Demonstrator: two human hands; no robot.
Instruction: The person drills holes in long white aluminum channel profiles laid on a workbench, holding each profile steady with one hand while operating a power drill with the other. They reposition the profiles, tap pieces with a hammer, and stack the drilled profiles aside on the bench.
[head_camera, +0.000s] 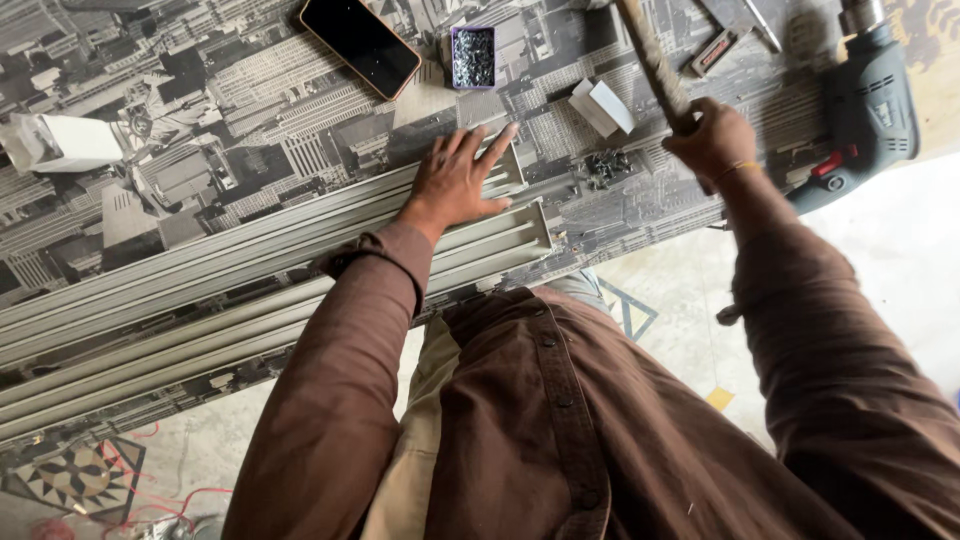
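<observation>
Brown shirt front nearest. My left hand (455, 180) flat, fingers spread, pinning grey metal rails (300, 250) on worktop (250, 90). My right hand (712, 138) fisted round wooden handle (655, 65), raised beside rails' end. Loose screws (603, 167) between hands. Judging: striking step; blow needs rails steady.

The tabletop (250, 90) is covered in a black-and-white cityscape print. Long grey aluminium channel profiles (250, 270) lie along its near edge. Farther off lie a black smartphone (360, 45), a small open box of dark screws (473, 57), a white cardboard box (65, 142) at far left, a small white box (603, 106), loose black screws (605, 167) and a grey-green power drill (868, 105) at right.
</observation>
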